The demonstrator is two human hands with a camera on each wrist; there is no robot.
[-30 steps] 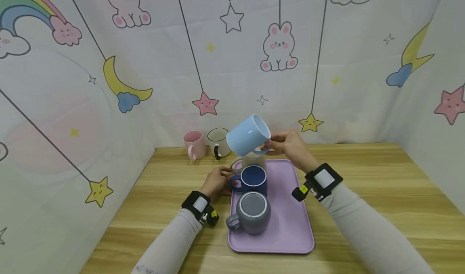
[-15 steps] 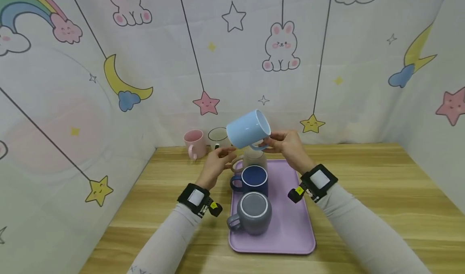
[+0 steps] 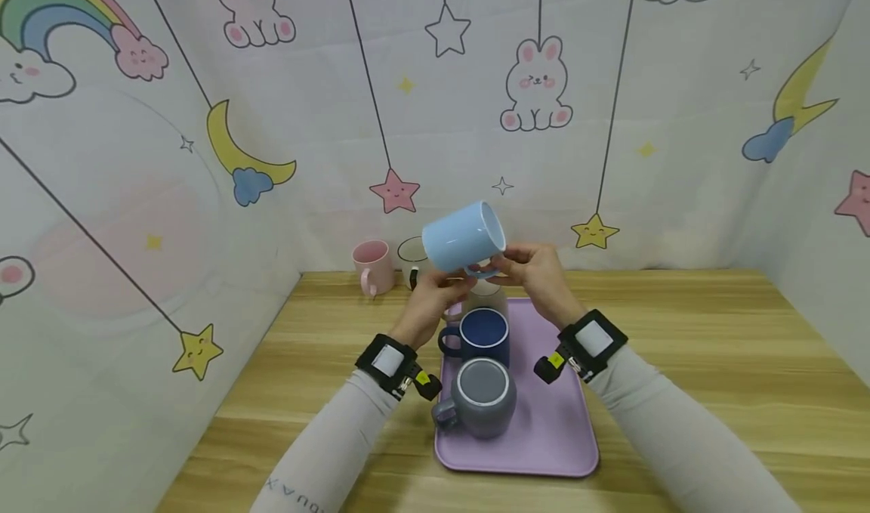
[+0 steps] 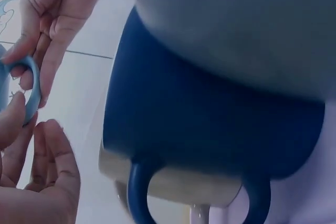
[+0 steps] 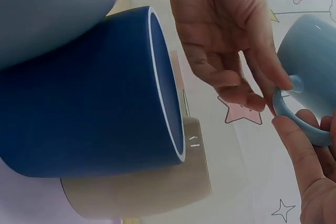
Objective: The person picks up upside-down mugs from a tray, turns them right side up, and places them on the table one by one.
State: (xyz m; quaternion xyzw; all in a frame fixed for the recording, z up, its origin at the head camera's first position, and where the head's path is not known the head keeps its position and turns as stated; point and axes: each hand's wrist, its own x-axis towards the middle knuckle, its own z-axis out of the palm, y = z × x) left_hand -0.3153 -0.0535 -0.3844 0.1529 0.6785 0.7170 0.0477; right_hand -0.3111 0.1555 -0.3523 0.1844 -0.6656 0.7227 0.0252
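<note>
A light blue mug [image 3: 461, 237] is held in the air above the tray's far end, tipped on its side with its mouth to the upper right. My right hand [image 3: 540, 279] grips its handle. Thumb and forefinger of my left hand [image 3: 433, 299] pinch the same handle [image 5: 302, 121] from the other side, its other fingers loosely curled, as the right wrist view shows. Below, on the lilac tray [image 3: 550, 430], stand a beige mug [image 3: 495, 299], partly hidden, a navy mug [image 3: 484, 339] and an upside-down grey mug [image 3: 484, 403].
At the back left of the wooden table [image 3: 326, 332] stand a pink mug [image 3: 374, 270] and a white mug [image 3: 411, 251] with a dark rim, partly behind my left hand. A patterned cloth [image 3: 476, 120] hangs behind and along the sides.
My left hand has risen from beside the navy mug to the light blue mug's handle and now pinches it. The light blue mug has lifted slightly and tipped flatter in my right hand.
</note>
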